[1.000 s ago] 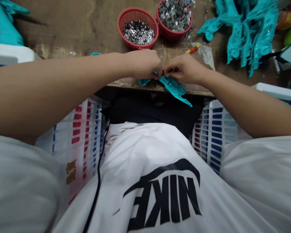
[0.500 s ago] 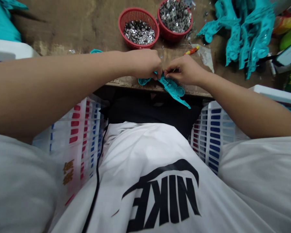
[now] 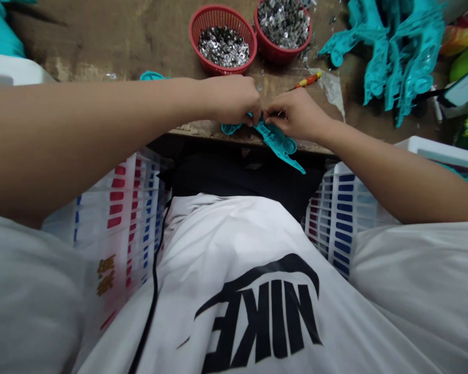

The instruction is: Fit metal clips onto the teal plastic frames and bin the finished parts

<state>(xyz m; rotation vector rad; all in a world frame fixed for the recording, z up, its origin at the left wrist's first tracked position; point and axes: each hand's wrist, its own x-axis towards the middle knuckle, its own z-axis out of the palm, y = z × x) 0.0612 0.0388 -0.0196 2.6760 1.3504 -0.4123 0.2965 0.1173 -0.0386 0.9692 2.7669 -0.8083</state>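
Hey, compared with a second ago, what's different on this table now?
Very little. The view shifted slightly, so a bit more of the turquoise part behind the left forearm shows. No new grasp or release is visible. The left hand still holds the turquoise piece, the right hand stays close beside it, and the two red baskets stayed put.

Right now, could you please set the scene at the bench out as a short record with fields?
Left hand: gripping a teal part at the bench's near edge
Right hand: fingertips close against the same part; anything pinched is too small to tell
Beyond the hands: two red baskets of small metal pieces
Behind right hand: red-and-yellow stick
Right side: more teal pieces on the bench
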